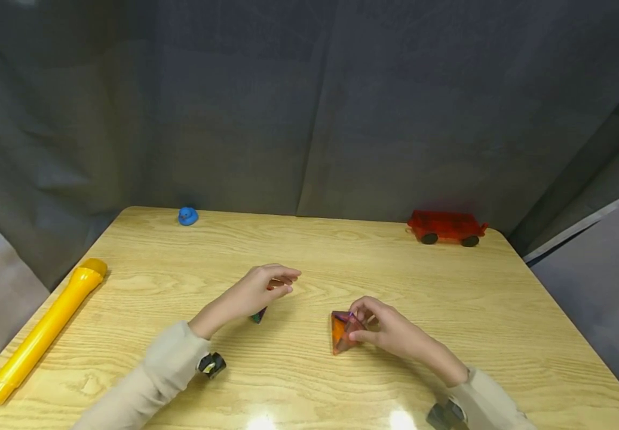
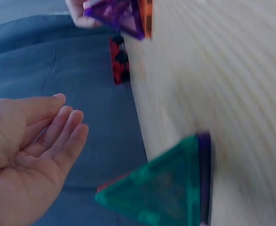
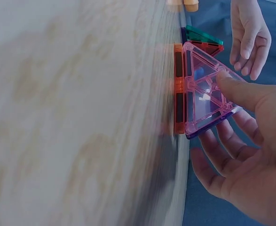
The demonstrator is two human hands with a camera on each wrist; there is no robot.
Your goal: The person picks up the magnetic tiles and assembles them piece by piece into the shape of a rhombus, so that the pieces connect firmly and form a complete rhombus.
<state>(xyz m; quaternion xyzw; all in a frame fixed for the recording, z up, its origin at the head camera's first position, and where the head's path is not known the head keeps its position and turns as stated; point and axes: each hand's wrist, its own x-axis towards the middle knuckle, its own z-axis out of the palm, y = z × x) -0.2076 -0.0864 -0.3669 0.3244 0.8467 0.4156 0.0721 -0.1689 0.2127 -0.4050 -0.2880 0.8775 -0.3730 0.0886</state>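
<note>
My right hand [image 1: 390, 328] holds a small pyramid of see-through magnetic tiles [image 1: 340, 333]. In the right wrist view the thumb lies on its pink triangle [image 3: 203, 101], with the fingers by the purple side. An orange tile [image 3: 179, 113] forms its base, down at the tabletop. My left hand [image 1: 258, 291] hovers with loosely bent fingers and nothing in them. Beneath it, partly hidden in the head view, stands a second magnetic-tile pyramid [image 2: 163, 186] with a green face, a red face and a purple base.
A yellow toy microphone [image 1: 46, 331] lies along the left side of the wooden table [image 1: 309, 382]. Near the back edge sit a blue rubber duck [image 1: 187, 216] on the left and a red toy wagon [image 1: 446, 227] on the right. Dark curtain [image 1: 309, 107] hangs behind.
</note>
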